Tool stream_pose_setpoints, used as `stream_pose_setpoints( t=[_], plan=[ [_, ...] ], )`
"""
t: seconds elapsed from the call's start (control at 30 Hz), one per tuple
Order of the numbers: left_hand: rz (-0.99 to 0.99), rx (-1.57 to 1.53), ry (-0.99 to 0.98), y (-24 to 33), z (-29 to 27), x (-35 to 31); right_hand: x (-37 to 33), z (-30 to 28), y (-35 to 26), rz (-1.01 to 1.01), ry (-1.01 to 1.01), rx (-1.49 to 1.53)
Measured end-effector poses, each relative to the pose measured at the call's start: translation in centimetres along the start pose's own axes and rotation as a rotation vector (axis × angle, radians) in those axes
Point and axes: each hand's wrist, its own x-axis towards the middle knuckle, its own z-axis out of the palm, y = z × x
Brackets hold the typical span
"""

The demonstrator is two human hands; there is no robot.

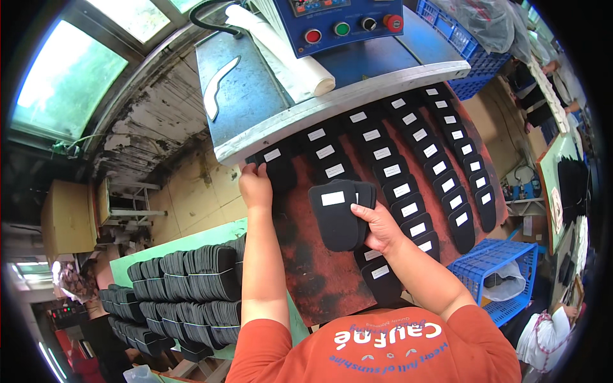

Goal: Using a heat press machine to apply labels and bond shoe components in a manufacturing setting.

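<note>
My right hand (378,227) is closed round a small stack of black insole-shaped pads (337,226), its thumb on top beside a white label. Fanned a little, the stack is held above the red-brown board. My left hand (256,185) reaches to the board's far left corner. Its fingers pinch the left edge of another labelled black pad (278,171), which lies partly below the machine's front edge. More labelled pads (391,171) lie overlapping in rows on the red-brown board (319,281).
Beyond the board stands a blue machine bed (242,108) with a metal front edge, a white roll (313,76) and a button panel (341,35). Tied bundles of black pads (198,274) fill a green table at left. A blue crate (495,274) stands at right.
</note>
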Motion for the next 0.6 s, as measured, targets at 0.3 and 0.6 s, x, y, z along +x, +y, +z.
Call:
stream_pose_setpoints(
  t=[0.3,0.6],
  plan=[
    [-0.414,-0.816,-0.387,9.1,-4.5,-5.6,1.7,-0.6,-0.3,0.009,-0.075,0.073],
    [0.202,0.106,0.011,3.5,-2.5,-2.7,1.4,-0.1,0.4,0.056,-0.088,0.019]
  ],
)
